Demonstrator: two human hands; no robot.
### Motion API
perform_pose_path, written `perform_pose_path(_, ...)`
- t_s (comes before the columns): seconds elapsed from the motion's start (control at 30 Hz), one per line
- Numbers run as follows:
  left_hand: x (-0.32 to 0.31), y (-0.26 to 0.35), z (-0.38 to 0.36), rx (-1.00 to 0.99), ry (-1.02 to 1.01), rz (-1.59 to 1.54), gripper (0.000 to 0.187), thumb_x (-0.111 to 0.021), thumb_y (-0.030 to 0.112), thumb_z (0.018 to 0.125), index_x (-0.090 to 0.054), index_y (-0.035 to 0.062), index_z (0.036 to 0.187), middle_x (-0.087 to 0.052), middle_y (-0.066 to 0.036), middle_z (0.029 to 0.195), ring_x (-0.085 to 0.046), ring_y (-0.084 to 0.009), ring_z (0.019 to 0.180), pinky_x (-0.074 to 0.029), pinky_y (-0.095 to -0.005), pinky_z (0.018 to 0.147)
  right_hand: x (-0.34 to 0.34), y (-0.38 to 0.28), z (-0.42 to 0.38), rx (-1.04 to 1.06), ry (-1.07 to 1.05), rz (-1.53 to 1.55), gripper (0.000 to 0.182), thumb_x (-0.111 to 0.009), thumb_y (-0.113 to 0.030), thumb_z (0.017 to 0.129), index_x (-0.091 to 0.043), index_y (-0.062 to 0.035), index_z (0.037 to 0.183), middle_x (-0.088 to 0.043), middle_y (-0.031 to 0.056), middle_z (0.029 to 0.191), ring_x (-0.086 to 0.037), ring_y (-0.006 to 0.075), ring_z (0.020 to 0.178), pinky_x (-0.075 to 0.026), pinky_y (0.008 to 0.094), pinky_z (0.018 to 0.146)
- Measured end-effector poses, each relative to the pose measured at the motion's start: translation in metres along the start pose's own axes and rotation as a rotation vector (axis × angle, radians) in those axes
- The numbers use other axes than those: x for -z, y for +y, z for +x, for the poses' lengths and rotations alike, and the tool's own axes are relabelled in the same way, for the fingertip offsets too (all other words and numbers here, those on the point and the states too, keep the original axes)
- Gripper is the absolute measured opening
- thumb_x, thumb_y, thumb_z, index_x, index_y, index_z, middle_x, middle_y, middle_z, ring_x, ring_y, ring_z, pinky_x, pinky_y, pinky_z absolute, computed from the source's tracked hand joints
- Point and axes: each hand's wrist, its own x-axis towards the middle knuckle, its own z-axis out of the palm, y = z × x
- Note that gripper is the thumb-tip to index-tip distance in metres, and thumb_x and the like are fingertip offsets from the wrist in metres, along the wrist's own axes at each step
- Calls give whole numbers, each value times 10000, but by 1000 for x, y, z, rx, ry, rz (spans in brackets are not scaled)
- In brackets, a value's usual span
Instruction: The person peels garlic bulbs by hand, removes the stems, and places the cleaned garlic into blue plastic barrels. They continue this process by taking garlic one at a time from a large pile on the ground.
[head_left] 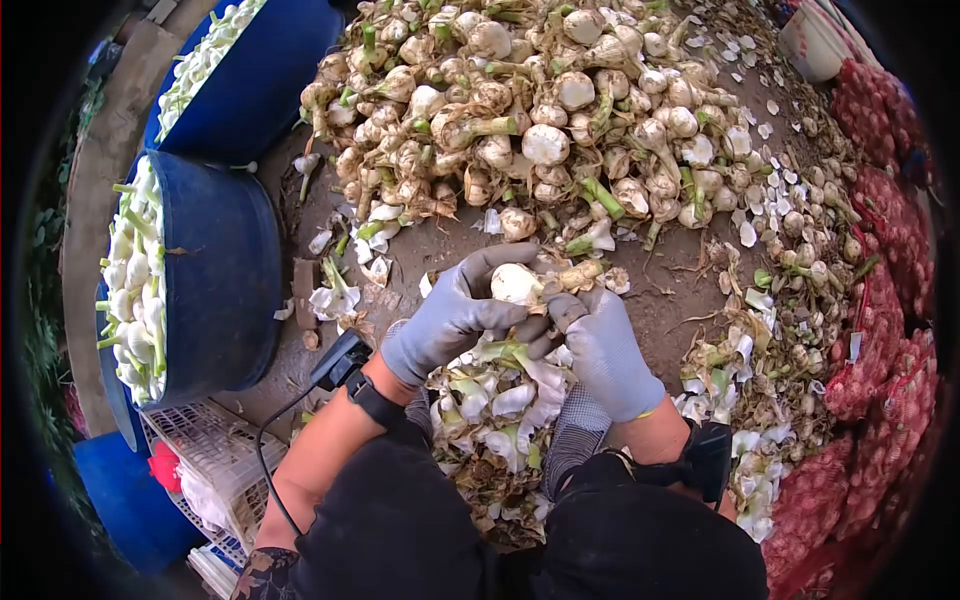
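Observation:
My left hand, in a grey glove with dirty fingertips, is closed around a garlic bulb. The bulb's pale cut root end faces left, and its stem points right. Gloved the same way, my right hand pinches at the bulb's neck with thumb and fingers. The dry skin there is partly hidden by my fingers. Beneath both hands, between my shoes, lies a heap of peeled garlic skins. Just beyond the hands rises a large pile of unpeeled garlic.
Blue tubs of peeled white garlic stand at left, with a white plastic crate below them. Red mesh sacks line the right side. Small bulbs and skin scraps lie between the sacks and the pile.

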Motion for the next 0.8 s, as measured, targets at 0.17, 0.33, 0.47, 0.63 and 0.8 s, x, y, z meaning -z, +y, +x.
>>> perform_pose_path(0.17, -9, 1, 11, -245, 15, 871, 634, -788, 27, 741, -509, 42, 1310, -576, -114, 1300, -485, -189, 1257, -354, -342, 1085, 24, 19, 19, 169, 18, -144, 200, -583, -64, 912, -614, 43, 1079, -674, 76, 936, -616, 108, 828, -501, 260, 711)
perform_pose_path(0.33, -13, -5, 7, 43, 105, 213, 511, -680, 264, 894, -498, 43, 1317, -641, -63, 931, -584, -106, 554, -404, -182, 429, 30, 17, 15, 216, -34, -167, 224, -616, -57, 882, -612, 30, 1088, -677, 76, 957, -616, 115, 844, -496, 267, 740)
perform_pose_path(0.47, -5, -5, 9, 166, -34, -46, 757, -391, 669, 928, -414, 75, 1398, -618, -74, 879, -436, -83, 432, -301, -189, 372, 36, 13, 13, 345, 40, -656, 245, -664, -80, 863, -615, 38, 1073, -685, 89, 966, -625, 121, 849, -497, 271, 759)
perform_pose_path(0.63, -1, -10, 7, 87, 13, 160, 766, -463, 627, 914, -342, 88, 1445, -618, -79, 881, -514, -100, 487, -351, -191, 401, 33, 28, 15, 105, 124, -523, 275, -726, -141, 841, -640, 47, 1024, -698, 111, 955, -641, 125, 837, -509, 287, 761)
perform_pose_path(0.8, 3, -17, 2, 31, -3, 597, 856, -695, 330, 863, -195, 93, 1516, -639, -76, 967, -615, -113, 622, -488, -229, 516, 23, 30, 16, 213, -57, -212, 303, -716, -159, 854, -649, 58, 1054, -704, 77, 870, -635, 119, 763, -512, 300, 684)
